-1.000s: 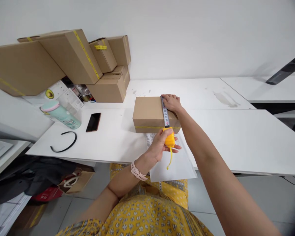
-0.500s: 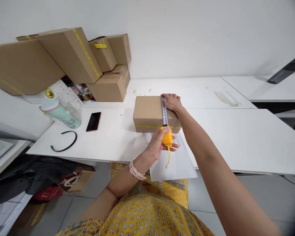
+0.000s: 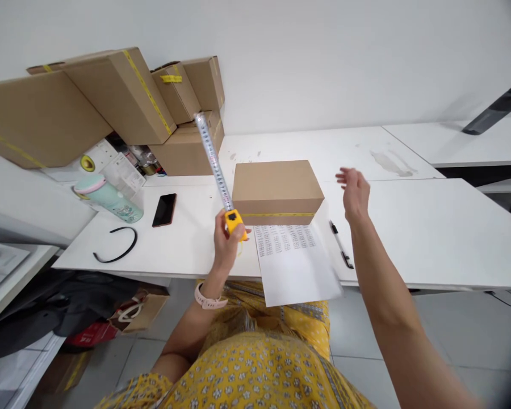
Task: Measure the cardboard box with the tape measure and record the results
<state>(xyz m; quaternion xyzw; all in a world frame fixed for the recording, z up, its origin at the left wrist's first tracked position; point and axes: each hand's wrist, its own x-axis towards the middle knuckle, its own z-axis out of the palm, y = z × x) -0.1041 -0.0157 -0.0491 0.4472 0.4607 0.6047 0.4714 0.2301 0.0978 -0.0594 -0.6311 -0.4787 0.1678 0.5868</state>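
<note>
Tape measure (image 3: 234, 221), blade extended, was grasped in the left hand (image 3: 225, 243) near the front edge of the desk (image 3: 430, 238); the right hand (image 3: 356, 196) hung released, beyond the cardboard box (image 3: 276, 183)

Under bright, diffuse light, a soft shadow falls on the smooth white wall (image 3: 323, 68) beside the dark slanted cylinder (image 3: 494, 108); the silver metal tape blade (image 3: 215, 163) blurs slightly toward its tip, and the right-hand corners are dark.

White table (image 3: 443, 233), box (image 3: 276, 180), paper (image 3: 296, 275), pen (image 3: 341, 245), phone (image 3: 164, 209)
</note>
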